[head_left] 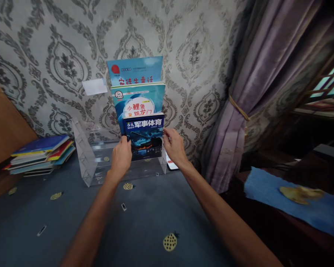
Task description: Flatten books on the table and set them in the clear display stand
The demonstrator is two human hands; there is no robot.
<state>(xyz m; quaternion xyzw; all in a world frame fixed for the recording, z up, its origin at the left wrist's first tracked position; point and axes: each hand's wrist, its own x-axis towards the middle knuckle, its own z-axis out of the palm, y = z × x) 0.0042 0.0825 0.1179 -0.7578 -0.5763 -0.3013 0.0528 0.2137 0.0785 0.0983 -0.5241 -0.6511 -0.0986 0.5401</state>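
Observation:
Between my two hands a dark blue book [144, 137] stands upright at the right end of a clear tiered plastic rack [86, 159]. My left hand [122, 154] grips its left edge, fingers bent around it. At the opposite edge, my right hand [174, 145] pinches the cover's side with thumb and fingers. Behind it rises a teal book [160, 100] with a white circle on its cover. A taller light-blue book [135, 66] with red lettering stands at the back, its lower part hidden.
A stack of books [41, 157] lies left of the rack, beside a brown wooden panel [8, 129]. A phone [171, 163] shows behind the rack's right end. Purple curtains [225, 137] hang at the right, near a blue cloth [261, 189].

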